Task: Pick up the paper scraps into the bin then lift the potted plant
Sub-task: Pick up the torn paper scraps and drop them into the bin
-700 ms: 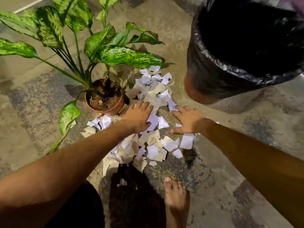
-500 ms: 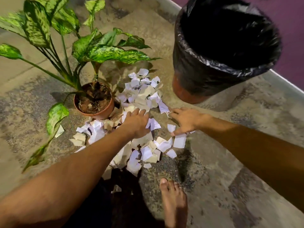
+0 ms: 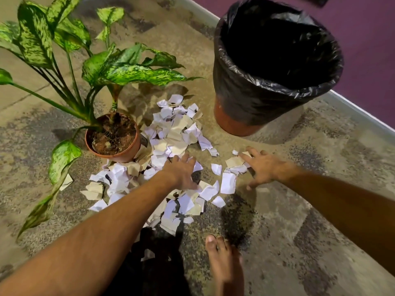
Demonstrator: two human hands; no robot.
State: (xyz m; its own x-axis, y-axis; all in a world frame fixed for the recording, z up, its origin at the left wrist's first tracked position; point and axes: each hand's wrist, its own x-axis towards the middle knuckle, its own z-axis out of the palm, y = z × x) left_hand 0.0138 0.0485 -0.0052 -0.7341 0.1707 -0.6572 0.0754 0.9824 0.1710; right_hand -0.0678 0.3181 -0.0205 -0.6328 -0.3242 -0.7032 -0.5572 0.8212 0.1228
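A pile of white and beige paper scraps point(image 3: 175, 133) is strewn over the floor between the potted plant point(image 3: 116, 138) and the bin point(image 3: 275, 67). The plant has a terracotta pot and big speckled green leaves. The bin is terracotta-coloured, lined with a black bag, and stands at the upper right. My left hand point(image 3: 181, 169) lies flat on the scraps in the middle of the pile, fingers spread. My right hand point(image 3: 264, 165) rests with spread fingers on the scraps at the pile's right edge, just below the bin.
The floor is mottled concrete. A purple wall point(image 3: 363, 50) with a white skirting runs along the right, behind the bin. My bare foot point(image 3: 224, 265) stands at the bottom centre, near the lowest scraps. A drooping leaf point(image 3: 62, 161) hangs left of the pot.
My right hand has slid to the right, away from my left hand, dragging some scraps with it. The view has tilted up, showing more of the bin and wall.
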